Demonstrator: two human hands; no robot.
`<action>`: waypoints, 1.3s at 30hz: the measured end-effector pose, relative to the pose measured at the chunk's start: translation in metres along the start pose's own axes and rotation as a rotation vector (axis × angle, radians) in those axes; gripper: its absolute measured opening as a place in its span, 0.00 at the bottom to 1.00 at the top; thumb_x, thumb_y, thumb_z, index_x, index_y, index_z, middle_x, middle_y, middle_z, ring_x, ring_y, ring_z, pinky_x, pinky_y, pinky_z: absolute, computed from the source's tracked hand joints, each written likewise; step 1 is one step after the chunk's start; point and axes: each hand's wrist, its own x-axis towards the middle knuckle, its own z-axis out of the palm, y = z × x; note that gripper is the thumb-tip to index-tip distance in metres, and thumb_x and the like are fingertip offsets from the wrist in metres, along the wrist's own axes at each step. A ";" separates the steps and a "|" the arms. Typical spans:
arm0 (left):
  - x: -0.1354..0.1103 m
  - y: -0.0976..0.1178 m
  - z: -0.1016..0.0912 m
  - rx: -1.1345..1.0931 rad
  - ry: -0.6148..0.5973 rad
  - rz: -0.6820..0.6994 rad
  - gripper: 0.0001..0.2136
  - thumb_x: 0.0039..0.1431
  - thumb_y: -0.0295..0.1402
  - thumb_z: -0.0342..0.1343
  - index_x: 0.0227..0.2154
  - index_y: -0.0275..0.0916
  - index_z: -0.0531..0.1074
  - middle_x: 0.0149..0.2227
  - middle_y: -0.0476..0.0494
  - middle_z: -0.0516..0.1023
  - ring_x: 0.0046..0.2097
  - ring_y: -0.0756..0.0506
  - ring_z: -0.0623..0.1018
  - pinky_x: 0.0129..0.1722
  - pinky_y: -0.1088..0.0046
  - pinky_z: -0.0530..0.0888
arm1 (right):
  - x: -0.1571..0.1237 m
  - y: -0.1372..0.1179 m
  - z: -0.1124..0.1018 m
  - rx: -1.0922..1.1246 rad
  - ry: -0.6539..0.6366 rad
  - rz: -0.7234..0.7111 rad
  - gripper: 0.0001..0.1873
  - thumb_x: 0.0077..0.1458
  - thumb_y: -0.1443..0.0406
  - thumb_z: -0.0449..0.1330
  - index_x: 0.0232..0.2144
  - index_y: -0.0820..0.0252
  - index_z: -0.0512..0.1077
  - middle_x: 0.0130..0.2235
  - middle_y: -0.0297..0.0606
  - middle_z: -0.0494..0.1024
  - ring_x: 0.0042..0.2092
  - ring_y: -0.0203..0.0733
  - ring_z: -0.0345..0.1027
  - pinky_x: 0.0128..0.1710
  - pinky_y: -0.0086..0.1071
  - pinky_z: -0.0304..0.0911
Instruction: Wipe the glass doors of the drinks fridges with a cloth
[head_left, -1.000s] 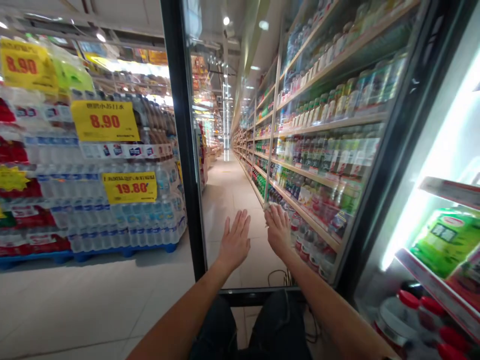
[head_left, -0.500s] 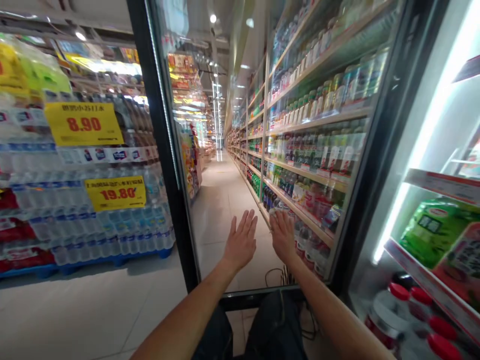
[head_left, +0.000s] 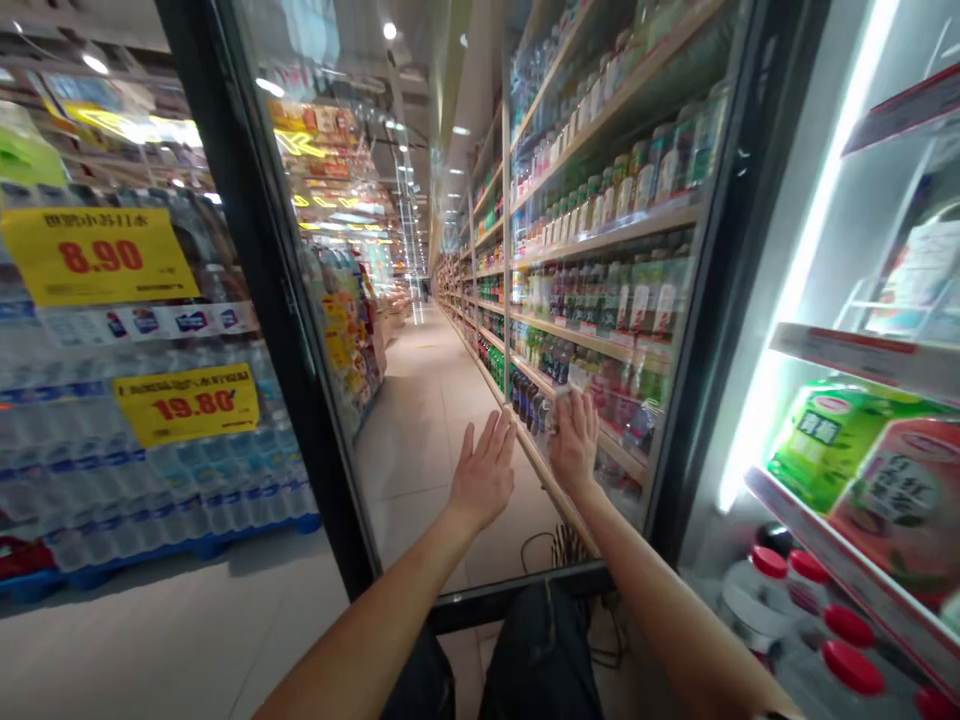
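Both arms out: L hand (head_left: 484, 478), R hand (head_left: 574, 442) flat on door (head_left: 352, 180).

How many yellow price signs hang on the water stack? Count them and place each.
2. The 8.90 sign is at the upper left; the 19.80 sign hangs lower, to its right. Others may lie beyond the left edge.

1. Glass door (head_left: 450, 250): clear, smooth, glossy, with reflections. Door frame (head_left: 247, 300): black, low sheen; can't tell if metal or plastic.
2. Floor tiles (head_left: 187, 620): pale, smooth, semi-gloss.
3. Price signs (head_left: 97, 255): yellow paper, matt.
4. Water bottles (head_left: 187, 480): clear shiny plastic.
5. Pouches (head_left: 832, 440): glossy film. Caps (head_left: 851, 665): smooth red plastic.
6. Trousers (head_left: 540, 650): dark matt cloth.
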 end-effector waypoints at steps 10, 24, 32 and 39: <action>0.017 0.013 0.005 0.018 0.056 0.049 0.26 0.57 0.32 0.44 0.59 0.32 0.54 0.64 0.38 0.52 0.65 0.41 0.51 0.61 0.55 0.52 | -0.014 0.028 -0.006 -0.030 -0.084 -0.048 0.30 0.56 0.72 0.45 0.61 0.54 0.51 0.61 0.44 0.58 0.65 0.46 0.39 0.60 0.49 0.46; 0.027 0.026 0.012 -0.002 0.066 0.099 0.26 0.58 0.32 0.44 0.60 0.32 0.53 0.64 0.36 0.51 0.65 0.40 0.49 0.61 0.53 0.50 | -0.003 0.057 -0.009 -0.102 -0.052 0.223 0.27 0.59 0.61 0.45 0.61 0.60 0.53 0.62 0.48 0.55 0.65 0.50 0.40 0.60 0.53 0.42; 0.025 0.017 0.013 0.005 0.070 0.060 0.26 0.57 0.31 0.44 0.59 0.31 0.54 0.63 0.37 0.52 0.65 0.41 0.50 0.61 0.54 0.50 | 0.001 0.071 -0.011 -0.119 0.062 0.326 0.30 0.59 0.62 0.44 0.62 0.68 0.49 0.63 0.56 0.50 0.65 0.55 0.37 0.58 0.56 0.46; 0.021 0.011 0.016 0.013 0.072 0.018 0.27 0.56 0.31 0.45 0.59 0.31 0.54 0.64 0.37 0.51 0.65 0.41 0.51 0.61 0.53 0.51 | -0.002 0.087 -0.015 -0.087 0.039 0.292 0.28 0.59 0.64 0.43 0.62 0.62 0.49 0.63 0.51 0.51 0.65 0.52 0.40 0.59 0.56 0.46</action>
